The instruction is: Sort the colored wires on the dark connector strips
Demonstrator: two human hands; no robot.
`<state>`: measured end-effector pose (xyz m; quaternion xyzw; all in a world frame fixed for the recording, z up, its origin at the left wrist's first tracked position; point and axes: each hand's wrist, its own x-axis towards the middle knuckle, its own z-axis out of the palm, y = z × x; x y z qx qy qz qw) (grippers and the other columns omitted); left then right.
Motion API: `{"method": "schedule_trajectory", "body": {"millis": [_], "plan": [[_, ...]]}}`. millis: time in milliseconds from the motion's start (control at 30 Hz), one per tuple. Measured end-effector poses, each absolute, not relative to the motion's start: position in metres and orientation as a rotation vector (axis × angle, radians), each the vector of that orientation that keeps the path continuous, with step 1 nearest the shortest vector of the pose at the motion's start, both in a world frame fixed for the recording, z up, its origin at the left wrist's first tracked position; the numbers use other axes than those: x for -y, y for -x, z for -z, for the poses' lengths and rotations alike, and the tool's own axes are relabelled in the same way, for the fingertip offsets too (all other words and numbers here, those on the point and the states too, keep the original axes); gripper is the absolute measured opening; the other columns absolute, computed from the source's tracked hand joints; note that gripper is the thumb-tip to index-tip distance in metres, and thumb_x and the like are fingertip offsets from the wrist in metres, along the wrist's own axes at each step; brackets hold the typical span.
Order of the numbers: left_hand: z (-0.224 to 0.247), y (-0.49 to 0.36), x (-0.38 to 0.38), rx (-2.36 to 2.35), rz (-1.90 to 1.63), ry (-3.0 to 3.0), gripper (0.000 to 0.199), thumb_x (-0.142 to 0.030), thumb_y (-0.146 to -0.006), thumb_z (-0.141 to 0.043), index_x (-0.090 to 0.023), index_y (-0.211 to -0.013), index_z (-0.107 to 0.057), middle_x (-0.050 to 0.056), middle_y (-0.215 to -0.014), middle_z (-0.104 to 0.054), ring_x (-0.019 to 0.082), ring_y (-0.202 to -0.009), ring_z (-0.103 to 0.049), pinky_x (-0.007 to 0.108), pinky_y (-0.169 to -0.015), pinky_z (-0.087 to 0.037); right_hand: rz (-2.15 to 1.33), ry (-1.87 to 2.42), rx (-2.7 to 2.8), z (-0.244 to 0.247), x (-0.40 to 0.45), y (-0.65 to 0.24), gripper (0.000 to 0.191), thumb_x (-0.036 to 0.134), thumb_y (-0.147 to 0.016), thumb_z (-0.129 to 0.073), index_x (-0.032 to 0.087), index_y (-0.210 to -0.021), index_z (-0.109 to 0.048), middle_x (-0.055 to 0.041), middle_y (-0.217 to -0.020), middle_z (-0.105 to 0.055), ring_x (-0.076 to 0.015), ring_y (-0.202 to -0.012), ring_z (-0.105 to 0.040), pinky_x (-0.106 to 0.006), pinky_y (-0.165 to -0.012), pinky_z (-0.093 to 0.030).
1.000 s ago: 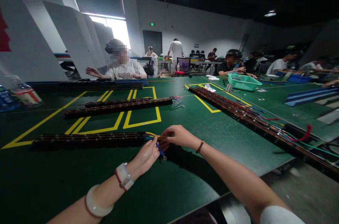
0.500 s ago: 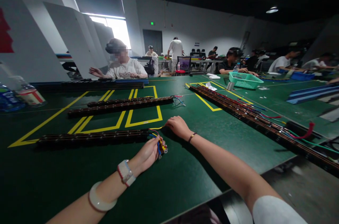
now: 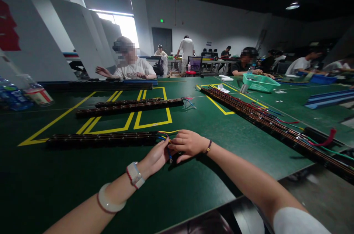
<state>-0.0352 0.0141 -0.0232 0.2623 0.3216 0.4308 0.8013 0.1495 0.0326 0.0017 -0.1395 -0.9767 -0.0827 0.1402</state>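
Pinched in my left hand point(image 3: 156, 158) is a bundle of coloured wires; a blue wire point(image 3: 170, 154) with a ring terminal hangs below the fingers. The wires come out of the right end of a long black rail point(image 3: 102, 139) with copper-coloured strips. My right hand point(image 3: 190, 143) is right beside the left one, its fingers bent over the bundle. A yellow wire point(image 3: 169, 132) arcs from the rail's end into my right hand, which is closed on it. The right fingers hide most of the wire ends.
Two more rails point(image 3: 129, 107) lie farther back inside yellow tape outlines point(image 3: 153, 125). A longer wired rail assembly point(image 3: 249, 114) runs along the right. A green basket point(image 3: 261, 82) stands behind it, and bottles point(image 3: 35, 92) are at the left. Co-workers sit across the table point(image 3: 132, 68).
My right hand has come down and towards me, carrying the yellow wire to the bundle in my left hand. The left hand keeps its hold. The view has shifted slightly.
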Motion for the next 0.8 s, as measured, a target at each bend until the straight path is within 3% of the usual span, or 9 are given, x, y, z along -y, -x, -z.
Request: {"method": "schedule_trajectory", "body": {"millis": [133,233,333,567,733,800], "plan": [[0.025,0.035,-0.014,-0.627,-0.912,-0.576,0.018,-0.017,-0.093,-0.043,-0.014,-0.081,-0.056,0.005,-0.076,-0.065,0.014,-0.074,-0.064,0.034,-0.083,-0.051,0.189,0.563,2.716,0.006,-0.035,-0.143,0.033,0.032,-0.096,-0.037,0.02,-0.117,-0.06,-0.0095,-0.101,-0.065,-0.0181,-0.089,-0.054,-0.034,-0.085,-0.038],[0.023,0.038,-0.013,-0.561,-0.86,-0.578,0.025,-0.023,-0.095,-0.038,-0.012,-0.088,-0.059,0.011,-0.084,-0.069,0.02,-0.09,-0.066,0.041,-0.092,-0.046,-0.031,0.784,2.469,0.01,-0.038,-0.138,0.031,0.033,-0.096,-0.038,0.019,-0.103,-0.065,-0.008,-0.089,-0.066,-0.0179,-0.083,-0.055,-0.032,-0.079,-0.041],[0.022,0.042,-0.013,-0.513,-0.804,-0.539,0.036,-0.027,-0.093,-0.032,-0.008,-0.083,-0.061,0.017,-0.082,-0.069,0.026,-0.094,-0.066,0.044,-0.093,-0.044,-0.27,0.936,2.219,0.006,-0.045,-0.131,0.03,0.036,-0.095,-0.04,0.02,-0.097,-0.066,-0.0082,-0.092,-0.066,-0.0186,-0.086,-0.056,-0.032,-0.079,-0.042],[0.031,0.042,-0.013,-0.574,-0.803,-0.634,0.024,-0.004,-0.083,-0.037,-0.008,-0.081,-0.061,0.013,-0.076,-0.071,0.022,-0.083,-0.069,0.043,-0.092,-0.045,-0.25,0.987,2.274,-0.032,-0.072,-0.08,0.034,0.039,-0.095,-0.042,0.018,-0.081,-0.064,-0.0057,-0.078,-0.062,-0.0166,-0.076,-0.056,-0.026,-0.069,-0.039],[0.034,0.041,-0.016,-0.577,-0.802,-0.612,0.021,-0.01,-0.087,-0.041,-0.01,-0.08,-0.061,0.012,-0.075,-0.07,0.022,-0.083,-0.069,0.042,-0.09,-0.047,-0.109,0.841,2.511,-0.042,-0.09,-0.023,0.02,0.03,-0.091,-0.053,0.017,-0.103,-0.064,-0.0063,-0.092,-0.065,-0.0156,-0.081,-0.057,-0.024,-0.068,-0.037],[0.033,0.04,-0.016,-0.555,-0.795,-0.63,0.019,-0.012,-0.086,-0.044,-0.009,-0.083,-0.062,0.013,-0.079,-0.071,0.022,-0.086,-0.068,0.04,-0.09,-0.047,-0.076,0.773,2.642,-0.038,-0.094,-0.009,0.018,0.025,-0.09,-0.055,0.017,-0.102,-0.065,-0.0067,-0.094,-0.066,-0.0155,-0.082,-0.058,-0.024,-0.068,-0.037]]}}
